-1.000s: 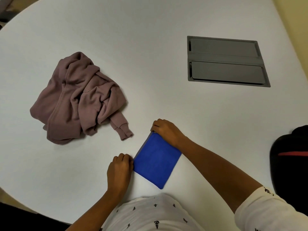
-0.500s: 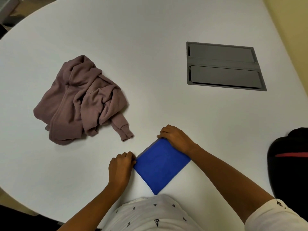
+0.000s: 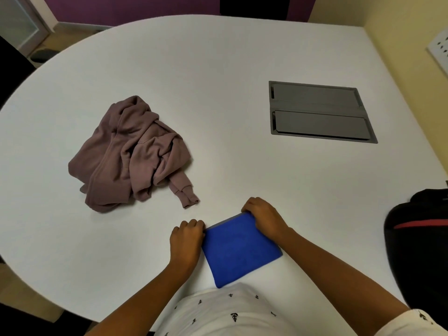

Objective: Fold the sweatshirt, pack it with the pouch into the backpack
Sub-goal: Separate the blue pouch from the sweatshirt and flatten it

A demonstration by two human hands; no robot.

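A flat blue pouch [image 3: 238, 249] lies on the white table [image 3: 218, 93] close to the near edge. My left hand [image 3: 187, 241] grips its left corner with curled fingers. My right hand [image 3: 265, 215] grips the far right corner along the top edge. A crumpled mauve sweatshirt [image 3: 132, 154] lies in a heap to the left, apart from both hands, one cuff pointing toward the pouch. The black backpack [image 3: 418, 243] with a red stripe sits at the table's right edge.
A grey recessed cable hatch [image 3: 317, 112] is set into the table at the far right. A yellow wall runs along the right side, and a purple wall stands beyond the far edge.
The pouch has turned and shifted a little to the right between my hands. The camera has tilted up, showing more of the table and room.
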